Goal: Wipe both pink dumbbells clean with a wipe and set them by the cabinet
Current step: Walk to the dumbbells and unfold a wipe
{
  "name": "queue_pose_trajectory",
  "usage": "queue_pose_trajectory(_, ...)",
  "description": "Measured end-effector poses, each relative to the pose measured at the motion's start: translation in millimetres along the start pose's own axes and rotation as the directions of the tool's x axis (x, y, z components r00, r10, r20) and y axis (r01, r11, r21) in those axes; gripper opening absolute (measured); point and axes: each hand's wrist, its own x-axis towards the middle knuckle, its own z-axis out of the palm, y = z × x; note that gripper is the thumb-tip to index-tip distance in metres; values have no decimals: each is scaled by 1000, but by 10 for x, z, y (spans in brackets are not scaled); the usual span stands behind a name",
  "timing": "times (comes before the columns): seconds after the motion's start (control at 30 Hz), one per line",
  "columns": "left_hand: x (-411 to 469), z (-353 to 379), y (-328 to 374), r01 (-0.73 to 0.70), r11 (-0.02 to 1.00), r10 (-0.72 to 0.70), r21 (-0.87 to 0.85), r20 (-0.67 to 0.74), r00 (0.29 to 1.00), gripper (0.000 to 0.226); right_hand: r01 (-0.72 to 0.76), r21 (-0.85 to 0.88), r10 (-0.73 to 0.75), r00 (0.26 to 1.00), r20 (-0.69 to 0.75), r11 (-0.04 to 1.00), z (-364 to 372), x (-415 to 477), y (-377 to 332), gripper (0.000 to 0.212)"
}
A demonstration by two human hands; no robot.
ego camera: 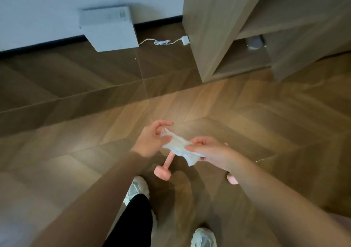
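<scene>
Wipe [177,145] stretched between left hand [152,140] and right hand [210,152].

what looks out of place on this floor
Left dumbbell and right dumbbell, mostly hidden, lie well short of the cabinet. A white cable lies loosely bundled beside it.

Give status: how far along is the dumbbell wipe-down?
Done: the wipe is out. In hand: left hand and right hand pinch it, stretched between them. Left: one pink dumbbell and the second dumbbell, mostly hidden by the right forearm, lie near the feet, away from the cabinet; wiping apparently not begun.
</scene>
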Motion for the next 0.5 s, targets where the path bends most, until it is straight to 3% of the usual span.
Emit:
queue_pose_trajectory(0.1,420,191,-531,48,994,-51,98,35,998,35,43,165,-35,998,-52,985,-187,429,349,20)
queue_pose_trajectory(0.2,805,348,-955,87,987,-98,134,78,992,27,42,382,-6,995,-95,923,-305,838,626,15)
queue_pose_trajectory(0.27,1047,449,-1182,78,982,-90,173,67,994,23,18,420,11,998,-66,907,-386,1126,795,6)
queue_pose_trajectory(0.37,1316,529,-1421,88,982,-91,165,9,996,21,-26,434,42,999,-26,900,-506,1460,973,25)
queue_pose_trajectory(0.5,1526,601,-1689,103,991,-99,84,-42,994,22,7,557,21,999,-44,830,-595,1797,1138,26)
